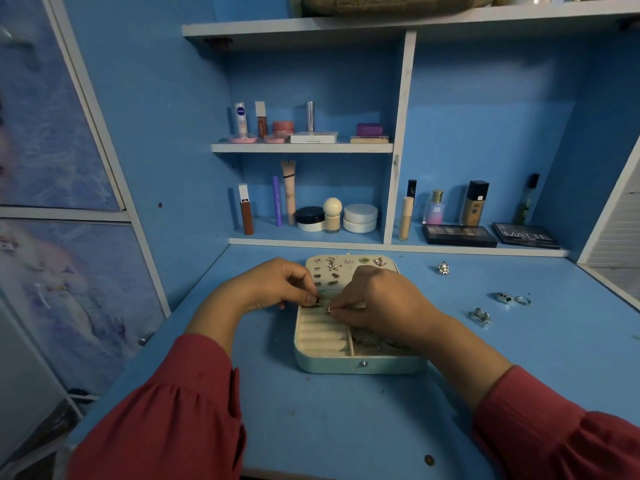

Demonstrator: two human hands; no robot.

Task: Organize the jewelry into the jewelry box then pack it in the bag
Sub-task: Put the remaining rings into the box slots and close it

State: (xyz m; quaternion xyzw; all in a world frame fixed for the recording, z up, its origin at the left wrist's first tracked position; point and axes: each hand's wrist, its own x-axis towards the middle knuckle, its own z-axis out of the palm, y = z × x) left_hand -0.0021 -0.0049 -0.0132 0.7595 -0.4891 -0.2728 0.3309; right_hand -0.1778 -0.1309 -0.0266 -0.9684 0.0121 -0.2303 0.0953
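Jewelry box (360,363), pale mint with rounded corners and a small metal knob on its front wall, lies open on the blue worktop (311,410) right in front of the person. Its cream lining looks soft: padded ring rolls fill the near left part, and a compartment to their right holds thin metal pieces, partly hidden by the right forearm. The raised lid panel (391,262) carries rows of small earrings (333,267), among them star and wing shapes.

Both forearms, in loose red sleeves (180,417), reach in from the near edge and meet over the box's far part. The left hand (273,285) has its fingers curled, its grip pinching a small dark ring (317,301) at the fingertips. The right hand (377,299), knuckles up, pinches another tiny ring (328,310) just above the ring rolls.

Four shiny silver rings (481,317) lie scattered on the worktop, well apart from the box, to its right.
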